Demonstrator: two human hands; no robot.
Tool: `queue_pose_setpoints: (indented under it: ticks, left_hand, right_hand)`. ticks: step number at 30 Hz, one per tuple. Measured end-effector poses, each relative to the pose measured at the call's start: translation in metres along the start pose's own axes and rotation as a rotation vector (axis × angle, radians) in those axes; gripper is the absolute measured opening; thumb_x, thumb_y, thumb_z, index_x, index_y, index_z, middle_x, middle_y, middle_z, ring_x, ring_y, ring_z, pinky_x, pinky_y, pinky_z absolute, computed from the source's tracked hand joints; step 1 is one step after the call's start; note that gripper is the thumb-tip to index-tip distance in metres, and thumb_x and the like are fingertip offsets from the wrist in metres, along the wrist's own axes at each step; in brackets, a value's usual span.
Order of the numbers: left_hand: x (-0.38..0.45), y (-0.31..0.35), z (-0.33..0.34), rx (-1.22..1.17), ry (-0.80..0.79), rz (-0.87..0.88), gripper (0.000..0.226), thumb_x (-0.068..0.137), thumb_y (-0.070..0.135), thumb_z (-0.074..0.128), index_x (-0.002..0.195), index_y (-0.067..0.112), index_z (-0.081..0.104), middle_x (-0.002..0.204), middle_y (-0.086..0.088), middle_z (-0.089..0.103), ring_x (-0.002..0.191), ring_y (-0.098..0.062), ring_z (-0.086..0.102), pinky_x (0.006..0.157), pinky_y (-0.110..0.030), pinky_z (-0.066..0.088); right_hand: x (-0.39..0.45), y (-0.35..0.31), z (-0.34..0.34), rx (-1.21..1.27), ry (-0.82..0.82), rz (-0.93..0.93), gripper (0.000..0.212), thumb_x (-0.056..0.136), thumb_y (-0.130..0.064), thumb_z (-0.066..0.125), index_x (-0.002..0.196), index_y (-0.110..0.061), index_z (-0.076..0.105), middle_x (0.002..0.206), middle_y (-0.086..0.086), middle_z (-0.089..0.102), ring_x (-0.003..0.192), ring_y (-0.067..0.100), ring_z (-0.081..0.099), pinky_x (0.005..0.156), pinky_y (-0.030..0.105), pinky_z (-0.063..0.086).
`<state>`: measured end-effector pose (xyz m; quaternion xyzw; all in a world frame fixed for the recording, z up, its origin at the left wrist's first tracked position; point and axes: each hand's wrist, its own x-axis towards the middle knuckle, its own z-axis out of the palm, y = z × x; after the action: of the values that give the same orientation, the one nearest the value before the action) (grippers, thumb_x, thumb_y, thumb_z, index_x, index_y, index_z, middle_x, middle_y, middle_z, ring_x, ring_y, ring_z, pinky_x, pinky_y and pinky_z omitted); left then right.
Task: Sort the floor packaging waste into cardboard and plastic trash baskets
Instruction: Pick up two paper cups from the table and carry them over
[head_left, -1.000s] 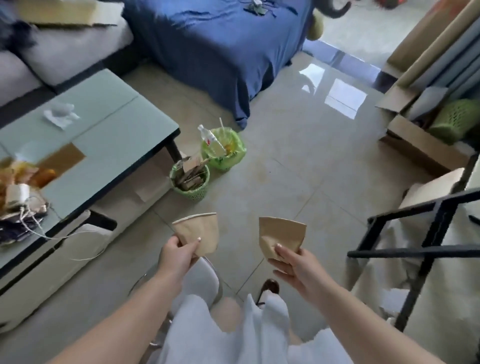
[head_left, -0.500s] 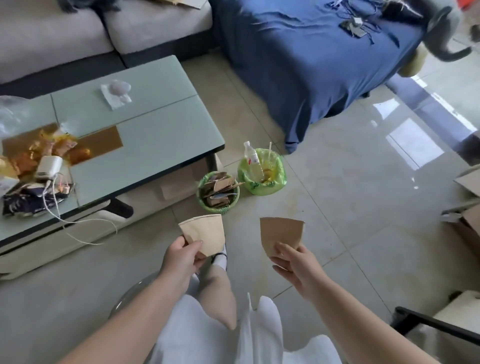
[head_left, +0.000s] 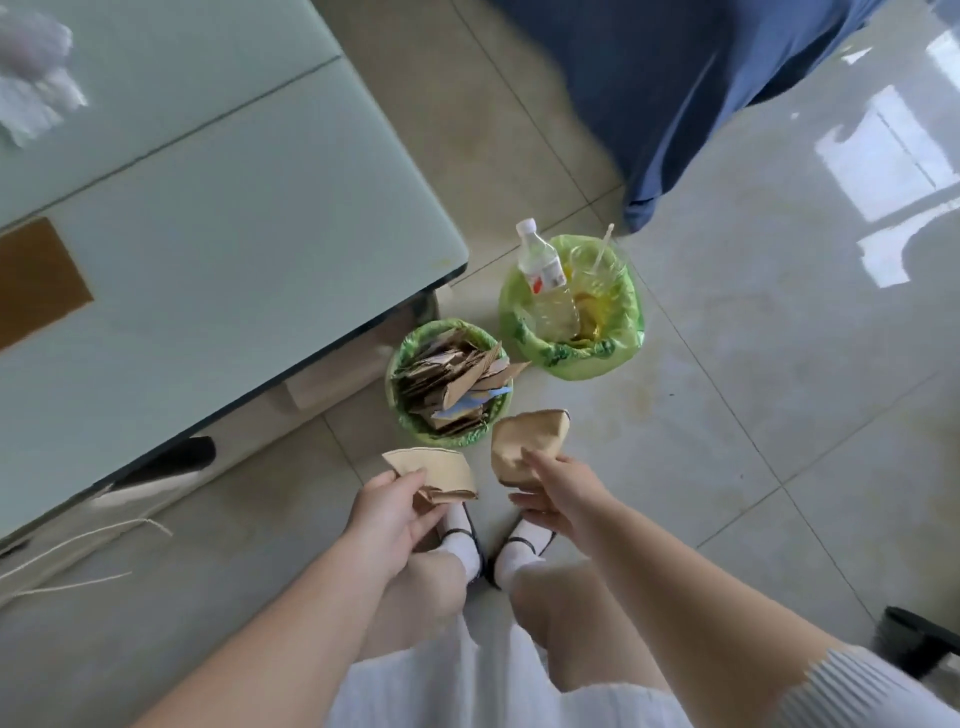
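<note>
Moved: person stepped up to green cardboard-filled basket (head_left: 449, 387), beside green bottle-holding plastics basket (head_left: 571, 306).
Grip: left hand (head_left: 392, 512) pinched flat tan cardboard piece (head_left: 434, 470); right hand (head_left: 558, 491) pinched crumpled tan cardboard piece (head_left: 527, 444).
Step/next: drop-off; prob. release both over cardboard-filled basket.

Two baskets are set on the floor (head_left: 779, 415) just off the table (head_left: 208, 234) corner. The cardboard basket (head_left: 410, 421), filled with cardboard scraps (head_left: 447, 384), is nearer the table; the plastic basket (head_left: 618, 343) is placed just beside it, to the right and farther back. A bottle (head_left: 545, 280) and what seems to be a cup with a straw (head_left: 602, 254) are held in the latter. A draped cloth (head_left: 675, 93) is hung behind. Before the baskets, one flattened piece (head_left: 441, 470) is held in the left hand (head_left: 395, 512), another piece (head_left: 524, 447) in the right hand (head_left: 561, 493).
</note>
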<state>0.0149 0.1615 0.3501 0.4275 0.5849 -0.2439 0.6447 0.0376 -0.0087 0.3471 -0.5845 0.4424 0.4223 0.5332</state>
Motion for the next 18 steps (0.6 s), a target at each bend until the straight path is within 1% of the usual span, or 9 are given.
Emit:
queue_pose_setpoints:
  ticks: [2,4,7,8,10,12,14,15,18]
  left_hand:
    - [0.051,-0.002,0.007,-0.055,0.006,-0.062,0.009,0.094,0.003,0.049,0.089,0.006,0.055,0.086,-0.013,0.063,0.075,-0.022,0.061,0.049,-0.026,0.057]
    - [0.099,-0.004,0.012,-0.119,0.013,-0.098,0.008,0.094,0.003,0.049,0.09,0.007,0.055,0.088,-0.013,0.063,0.076,-0.021,0.063,0.053,-0.028,0.057]
    - [0.153,-0.005,0.017,-0.225,0.026,-0.116,0.009,0.093,0.002,0.05,0.097,0.004,0.057,0.087,-0.012,0.065,0.063,-0.019,0.069,0.056,-0.03,0.058]
    - [0.167,-0.005,0.018,-0.25,0.027,-0.118,0.012,0.092,0.003,0.051,0.103,0.003,0.057,0.088,-0.013,0.065,0.064,-0.019,0.069,0.057,-0.03,0.058]
    - [0.186,-0.006,0.021,-0.272,0.026,-0.132,0.02,0.092,0.004,0.053,0.112,0.001,0.055,0.09,-0.013,0.065,0.074,-0.021,0.067,0.062,-0.034,0.059]
    - [0.196,-0.007,0.025,-0.279,0.02,-0.151,0.022,0.093,0.004,0.052,0.114,0.001,0.053,0.09,-0.013,0.063,0.079,-0.022,0.063,0.061,-0.034,0.056]
    - [0.195,-0.007,0.025,-0.236,0.006,-0.179,0.02,0.093,0.005,0.051,0.112,0.002,0.052,0.087,-0.012,0.062,0.077,-0.021,0.062,0.052,-0.031,0.057]
    - [0.192,-0.007,0.024,-0.203,0.002,-0.189,0.017,0.092,0.005,0.05,0.109,0.003,0.052,0.085,-0.012,0.061,0.075,-0.02,0.061,0.048,-0.027,0.057]
    - [0.181,-0.008,0.016,-0.201,-0.008,-0.201,0.008,0.092,0.006,0.05,0.098,0.004,0.055,0.083,-0.011,0.061,0.074,-0.019,0.061,0.048,-0.025,0.057]
  right_hand:
    - [0.05,-0.003,0.011,-0.051,0.012,0.044,0.021,0.092,-0.039,0.05,0.097,-0.018,0.053,0.089,0.0,0.064,0.072,0.013,0.066,0.084,0.038,0.053]
    - [0.095,-0.005,0.019,-0.058,0.028,0.079,0.024,0.091,-0.042,0.051,0.095,-0.019,0.053,0.088,0.002,0.065,0.071,0.014,0.066,0.084,0.038,0.053]
    - [0.146,-0.007,0.029,-0.01,0.008,0.095,0.025,0.09,-0.045,0.051,0.086,-0.02,0.052,0.087,0.005,0.066,0.072,0.016,0.066,0.085,0.039,0.053]
    - [0.159,-0.008,0.031,0.001,0.011,0.096,0.026,0.09,-0.045,0.051,0.085,-0.019,0.052,0.083,0.006,0.065,0.069,0.016,0.065,0.083,0.038,0.054]
    - [0.177,-0.012,0.034,0.028,0.045,0.1,0.03,0.09,-0.045,0.051,0.083,-0.016,0.053,0.074,0.007,0.061,0.06,0.015,0.059,0.074,0.036,0.055]
    - [0.189,-0.017,0.033,0.031,0.092,0.11,0.034,0.09,-0.046,0.049,0.082,-0.014,0.054,0.07,0.008,0.055,0.056,0.015,0.054,0.063,0.033,0.056]
    - [0.193,-0.02,0.029,0.005,0.133,0.132,0.038,0.089,-0.049,0.046,0.08,-0.013,0.054,0.067,0.008,0.049,0.054,0.016,0.047,0.054,0.029,0.052]
    - [0.193,-0.02,0.026,-0.005,0.15,0.139,0.039,0.088,-0.049,0.045,0.08,-0.012,0.053,0.065,0.008,0.046,0.053,0.016,0.044,0.052,0.027,0.049]
    - [0.19,-0.023,0.024,0.005,0.163,0.148,0.039,0.087,-0.048,0.043,0.076,-0.011,0.053,0.061,0.007,0.042,0.052,0.017,0.041,0.051,0.026,0.045]
